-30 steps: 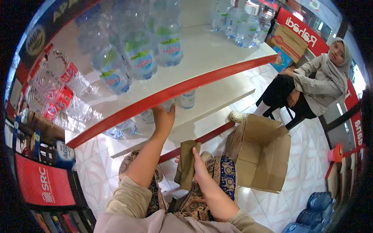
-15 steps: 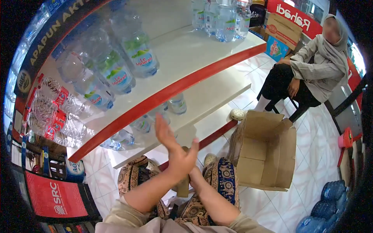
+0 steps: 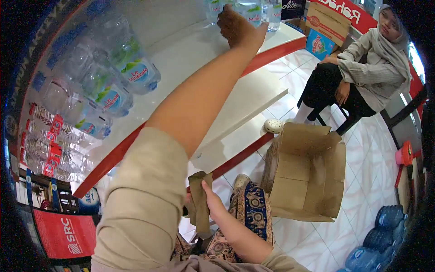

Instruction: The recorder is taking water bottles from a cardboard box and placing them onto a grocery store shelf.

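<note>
My left arm stretches across the white shelf (image 3: 192, 52) to the small water bottles (image 3: 273, 16) at its far end. There my left hand (image 3: 238, 29) is at a clear bottle with a green and blue label (image 3: 254, 16), thumb and fingers spread apart on either side of it. The bottle stands upright on the shelf; whether the fingertips touch it is hard to see. Low over my lap, my right hand (image 3: 212, 201) grips a folded brown strip (image 3: 198, 204), cloth or cardboard, with the thumb on its near face and the other fingers mostly behind it.
Large water bottles (image 3: 138, 72) line the shelf's left side, beside red-labelled bottle packs (image 3: 52, 145). An open cardboard box (image 3: 312, 177) stands on the tiled floor at right. Beyond it a person (image 3: 362, 72) sits on a stool. Blue water jugs (image 3: 378, 238) lie at lower right.
My left hand has swung up and away from beside my right hand, over the shelf to the far bottles. The brown strip in my right hand now shows more fully. My view has shifted slightly.
</note>
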The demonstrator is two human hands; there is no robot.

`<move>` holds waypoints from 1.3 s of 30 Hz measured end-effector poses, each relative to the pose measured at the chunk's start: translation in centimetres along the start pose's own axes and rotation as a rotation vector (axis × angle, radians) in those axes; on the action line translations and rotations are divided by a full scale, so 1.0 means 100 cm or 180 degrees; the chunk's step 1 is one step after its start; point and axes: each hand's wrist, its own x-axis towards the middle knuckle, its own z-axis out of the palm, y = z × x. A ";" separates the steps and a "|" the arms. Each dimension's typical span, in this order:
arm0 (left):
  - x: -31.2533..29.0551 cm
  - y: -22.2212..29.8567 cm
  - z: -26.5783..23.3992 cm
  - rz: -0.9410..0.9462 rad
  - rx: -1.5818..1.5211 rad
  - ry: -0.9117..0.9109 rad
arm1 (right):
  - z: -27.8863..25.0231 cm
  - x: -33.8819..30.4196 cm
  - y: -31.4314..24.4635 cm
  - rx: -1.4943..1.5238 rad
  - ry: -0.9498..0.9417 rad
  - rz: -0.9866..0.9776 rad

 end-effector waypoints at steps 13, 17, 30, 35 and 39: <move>0.009 0.013 -0.013 -0.0295 0.0167 -0.0043 | -0.017 0.014 0.000 0.0017 -0.0216 -0.0041; -0.026 0.028 -0.068 -0.0683 -0.1665 -0.1380 | -0.018 0.010 -0.002 0.0267 -0.0316 -0.0070; -0.281 -0.067 -0.221 -0.0528 -0.0166 -0.2602 | -0.030 -0.013 -0.024 0.1487 -0.0292 -0.0923; -0.290 -0.103 -0.246 -0.0639 -0.0006 -0.2644 | -0.011 -0.010 -0.015 0.1042 -0.0169 -0.0795; -0.285 -0.097 -0.245 -0.1023 -0.0254 -0.2180 | -0.025 0.007 -0.007 0.0557 0.0249 -0.0922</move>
